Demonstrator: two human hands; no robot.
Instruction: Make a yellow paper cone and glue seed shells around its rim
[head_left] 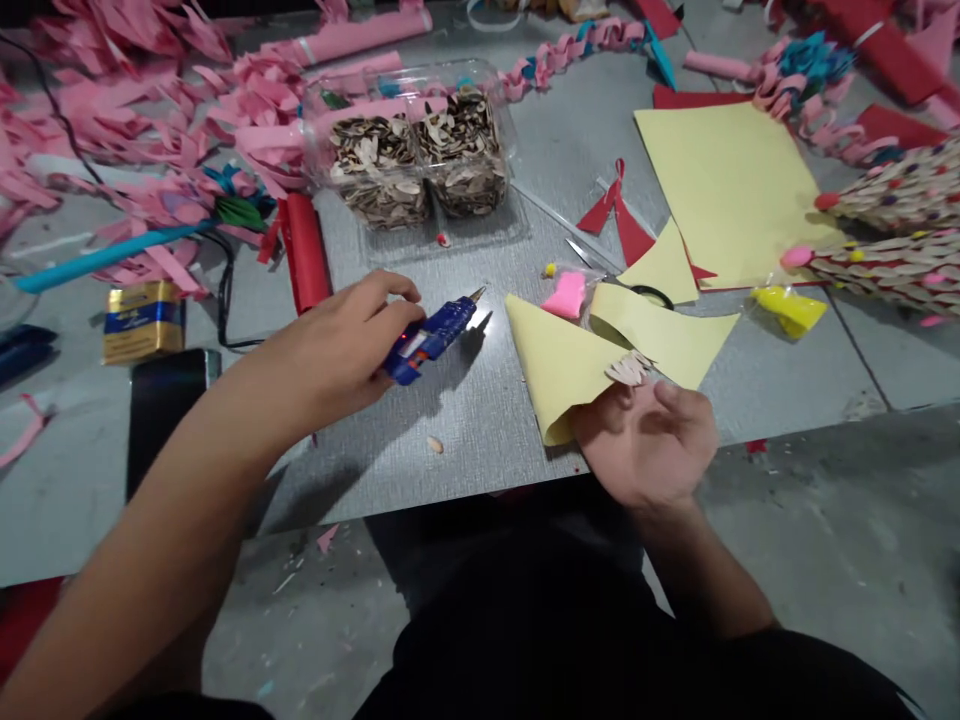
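My left hand (349, 340) is wrapped round a blue glue gun (431, 340), its metal tip pointing up and to the right just over the grey table. My right hand (649, 440) lies palm up at the table's front edge, fingers curled under a yellow paper cone (562, 365). A small cluster of pale seed shells (630, 368) shows at its fingertips, against the cone's right side. One loose shell (435, 445) rests on the table between the hands. Whether the fingers grip the cone or only the shells is partly hidden.
A clear plastic box (420, 150) of shells stands behind. Scissors (652, 296), yellow sheets (735, 190), a pink packet (566, 295) and shell-covered cones (892, 260) are at right. Left are pink paper strips (97, 100), a gold box (144, 320) and a dark phone (169, 410).
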